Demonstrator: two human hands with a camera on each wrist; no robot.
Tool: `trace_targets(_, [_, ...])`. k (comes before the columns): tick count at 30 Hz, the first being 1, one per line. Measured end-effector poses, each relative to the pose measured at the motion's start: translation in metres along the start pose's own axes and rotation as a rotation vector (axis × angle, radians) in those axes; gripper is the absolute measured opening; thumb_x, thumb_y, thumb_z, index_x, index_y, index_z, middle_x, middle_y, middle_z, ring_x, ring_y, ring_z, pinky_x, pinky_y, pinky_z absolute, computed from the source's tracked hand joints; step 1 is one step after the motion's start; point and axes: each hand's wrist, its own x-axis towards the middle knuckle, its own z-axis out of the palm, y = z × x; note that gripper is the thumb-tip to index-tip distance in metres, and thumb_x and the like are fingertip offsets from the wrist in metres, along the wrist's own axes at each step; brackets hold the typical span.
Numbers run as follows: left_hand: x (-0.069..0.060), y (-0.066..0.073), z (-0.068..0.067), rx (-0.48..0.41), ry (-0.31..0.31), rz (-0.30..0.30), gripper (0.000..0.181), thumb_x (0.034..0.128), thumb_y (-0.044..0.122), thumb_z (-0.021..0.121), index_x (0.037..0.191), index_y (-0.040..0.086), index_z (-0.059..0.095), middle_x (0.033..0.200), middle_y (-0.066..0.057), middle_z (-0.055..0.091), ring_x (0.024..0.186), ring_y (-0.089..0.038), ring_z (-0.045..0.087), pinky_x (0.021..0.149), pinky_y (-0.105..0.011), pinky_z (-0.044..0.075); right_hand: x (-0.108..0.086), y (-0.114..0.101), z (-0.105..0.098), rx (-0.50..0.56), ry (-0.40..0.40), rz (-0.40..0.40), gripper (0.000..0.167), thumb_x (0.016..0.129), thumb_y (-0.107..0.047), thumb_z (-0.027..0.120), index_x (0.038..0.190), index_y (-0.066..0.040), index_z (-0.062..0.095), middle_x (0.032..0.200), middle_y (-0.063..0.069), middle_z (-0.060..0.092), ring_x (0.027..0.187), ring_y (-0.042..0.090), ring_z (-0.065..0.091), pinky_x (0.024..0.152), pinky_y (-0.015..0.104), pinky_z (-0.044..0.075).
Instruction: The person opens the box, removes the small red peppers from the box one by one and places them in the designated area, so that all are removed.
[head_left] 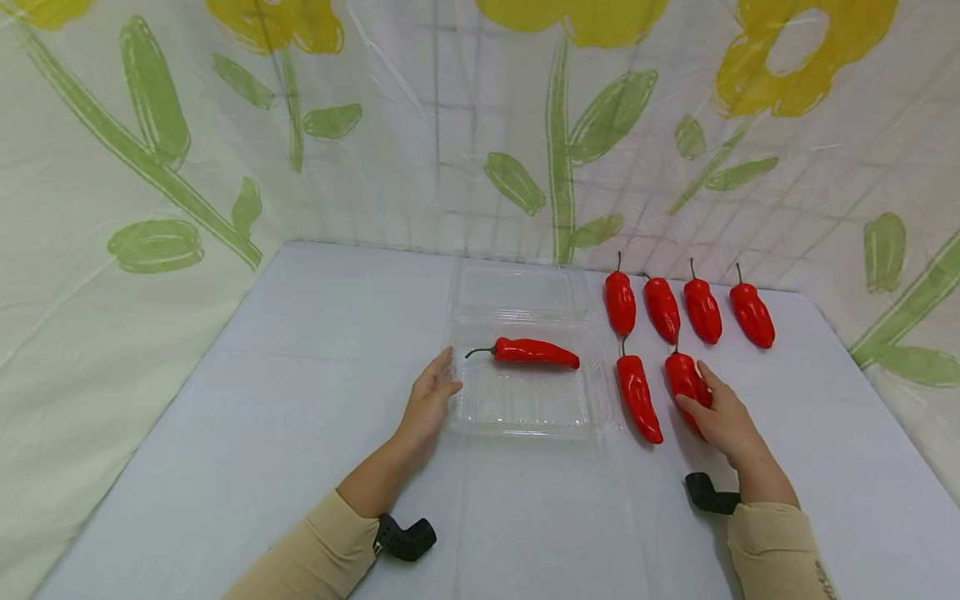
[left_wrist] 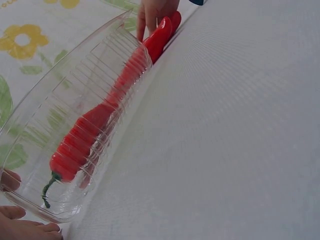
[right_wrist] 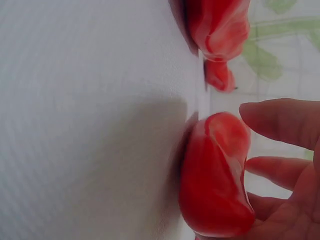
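Observation:
A clear plastic clamshell box (head_left: 525, 417) lies with its lid folded back on the table. One red chili pepper (head_left: 536, 352) rests inside, its green stem pointing left. My left hand (head_left: 429, 398) holds the box's left edge, thumb at the rim; the left wrist view shows its fingers (left_wrist: 30, 227) at the box's corner. To the right of the box, my right hand (head_left: 723, 417) has thumb and fingers around another red pepper (right_wrist: 215, 180), which lies on the table. A further red pepper (head_left: 639, 400) lies between that one and the box.
Several more red peppers (head_left: 702, 311) form a row at the table's back right, stems toward the back. Behind the white table (head_left: 300, 333) hangs a curtain (head_left: 420, 150) painted with flowers. Black wrist devices (head_left: 405, 537) sit at both sleeves.

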Motion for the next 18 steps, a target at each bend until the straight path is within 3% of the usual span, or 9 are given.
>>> trace_targets(10, [0.0024, -0.0026, -0.0007, -0.001, -0.001, 0.005, 0.058, 0.0910, 0.001, 0.038, 0.147, 0.003, 0.023, 0.155, -0.013, 0.019, 0.145, -0.026, 0.013, 0.118, -0.043, 0.013, -0.0016, -0.0010, -0.0001, -0.013, 0.022, -0.018, 0.079, 0.093, -0.024, 0.052, 0.149, -0.006, 0.000, 0.143, 0.035, 0.019, 0.126, 0.052, 0.024, 0.091, 0.058, 0.046])
trace_targets(18, [0.0014, -0.0005, -0.0002, -0.002, 0.002, 0.000, 0.057, 0.0914, 0.001, 0.038, 0.147, 0.004, 0.023, 0.156, -0.011, 0.019, 0.145, -0.024, 0.014, 0.118, -0.041, 0.014, -0.0007, 0.0013, 0.0005, -0.017, 0.042, -0.019, 0.076, 0.093, -0.022, 0.050, 0.149, -0.005, 0.001, 0.143, 0.035, 0.021, 0.125, 0.051, 0.026, 0.092, 0.059, 0.044])
